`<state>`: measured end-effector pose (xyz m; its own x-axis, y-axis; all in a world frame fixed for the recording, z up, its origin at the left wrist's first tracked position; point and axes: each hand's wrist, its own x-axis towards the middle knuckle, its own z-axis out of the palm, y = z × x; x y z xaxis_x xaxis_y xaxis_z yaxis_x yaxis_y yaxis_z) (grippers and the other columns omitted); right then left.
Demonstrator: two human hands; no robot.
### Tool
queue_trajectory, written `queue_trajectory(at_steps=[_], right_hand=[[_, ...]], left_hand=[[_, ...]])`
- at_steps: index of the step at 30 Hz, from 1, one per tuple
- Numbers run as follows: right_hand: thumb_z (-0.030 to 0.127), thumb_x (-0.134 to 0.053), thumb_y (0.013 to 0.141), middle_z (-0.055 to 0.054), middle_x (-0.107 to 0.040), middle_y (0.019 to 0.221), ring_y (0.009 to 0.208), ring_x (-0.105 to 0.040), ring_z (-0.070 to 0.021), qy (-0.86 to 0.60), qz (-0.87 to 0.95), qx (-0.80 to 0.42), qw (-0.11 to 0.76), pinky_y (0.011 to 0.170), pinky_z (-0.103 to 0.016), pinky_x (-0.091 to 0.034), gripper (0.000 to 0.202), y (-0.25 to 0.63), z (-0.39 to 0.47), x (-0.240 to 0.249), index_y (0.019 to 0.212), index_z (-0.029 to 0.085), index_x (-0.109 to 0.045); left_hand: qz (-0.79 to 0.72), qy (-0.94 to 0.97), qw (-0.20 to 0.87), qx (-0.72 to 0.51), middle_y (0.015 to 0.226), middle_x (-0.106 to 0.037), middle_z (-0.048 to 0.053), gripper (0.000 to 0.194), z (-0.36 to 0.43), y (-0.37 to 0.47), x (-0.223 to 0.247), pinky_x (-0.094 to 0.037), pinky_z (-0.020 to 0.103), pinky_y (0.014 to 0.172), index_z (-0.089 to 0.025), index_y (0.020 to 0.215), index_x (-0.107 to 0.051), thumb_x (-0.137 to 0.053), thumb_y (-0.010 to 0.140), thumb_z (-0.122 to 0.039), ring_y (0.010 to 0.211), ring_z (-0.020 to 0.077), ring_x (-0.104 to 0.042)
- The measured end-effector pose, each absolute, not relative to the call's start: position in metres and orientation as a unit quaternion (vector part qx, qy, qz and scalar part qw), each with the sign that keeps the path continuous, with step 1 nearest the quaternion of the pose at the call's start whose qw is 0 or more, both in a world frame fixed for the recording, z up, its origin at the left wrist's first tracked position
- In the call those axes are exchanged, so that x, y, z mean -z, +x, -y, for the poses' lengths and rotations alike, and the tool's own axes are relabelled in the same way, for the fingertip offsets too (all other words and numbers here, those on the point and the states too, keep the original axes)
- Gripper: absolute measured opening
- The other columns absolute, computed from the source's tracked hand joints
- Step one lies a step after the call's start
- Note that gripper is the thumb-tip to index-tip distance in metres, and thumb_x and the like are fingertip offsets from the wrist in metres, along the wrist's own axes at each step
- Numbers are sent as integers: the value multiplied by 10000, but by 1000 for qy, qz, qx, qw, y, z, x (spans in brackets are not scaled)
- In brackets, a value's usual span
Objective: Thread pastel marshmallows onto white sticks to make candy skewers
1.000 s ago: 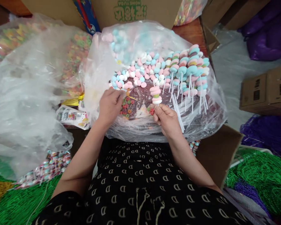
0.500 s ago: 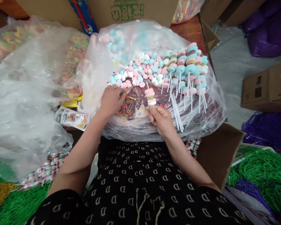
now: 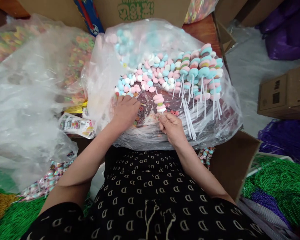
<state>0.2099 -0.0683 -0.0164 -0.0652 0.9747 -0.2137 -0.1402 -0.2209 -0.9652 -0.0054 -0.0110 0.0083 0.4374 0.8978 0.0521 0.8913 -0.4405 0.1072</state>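
My right hand (image 3: 172, 128) pinches the lower end of a white stick that carries a short stack of pink and white candies (image 3: 159, 102) with a green ring among them. To its left, my left hand (image 3: 127, 110) lies palm down at the near edge of the loose pink, blue and white candies (image 3: 150, 71); its fingertips are hidden among them. Small red and orange ring candies (image 3: 174, 113) lie by my right hand. Several filled skewers (image 3: 202, 70) rest at the right of the pile. Bare white sticks (image 3: 188, 120) lie below these skewers.
A clear plastic bag (image 3: 225, 123) lies under the candies. Another bag (image 3: 22, 100) with ring candies fills the left side. A printed packet (image 3: 76, 125) lies between them. Cardboard (image 3: 165, 13) stands behind. Green strands (image 3: 282, 186) sit at lower right, near an open carton (image 3: 233, 160).
My left hand has shifted right and slightly down, covering more of the small ring candies. My right hand and its skewer have barely moved.
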Motion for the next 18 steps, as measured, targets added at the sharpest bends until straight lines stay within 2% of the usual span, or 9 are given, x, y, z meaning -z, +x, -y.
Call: queue_trajectory(at_steps=[9,13,18], right_hand=[[733,-741,882,70,-490,551,493,-352,-101,-494,433,-596,461,485,-265,-233,517,212,70,20,941,220,-756],[716,-732,892,73,-497,553,498,-368,-104,-496,437,-597,454,484,-261,-243,510,211,70,21,988,215,-761],[712,-733,878,72,-505,555,495,-382,-105,-509,440,-589,448,477,-257,-255,516,210,68,19,996,211,-764]], left_hand=[[-529,847,16,-55,1060,-747,167,206,12,-6,-5,-500,559,1021,-169,994,-720,-514,1007,-171,1117,363,-652],[-550,832,39,-71,1054,-751,161,205,14,-6,-6,-473,583,1073,-192,1042,-735,-534,1002,-196,1152,372,-649],[-561,818,75,-104,1016,-756,155,189,12,-3,-3,-442,611,1098,-220,986,-727,-546,970,-165,1147,387,-642]])
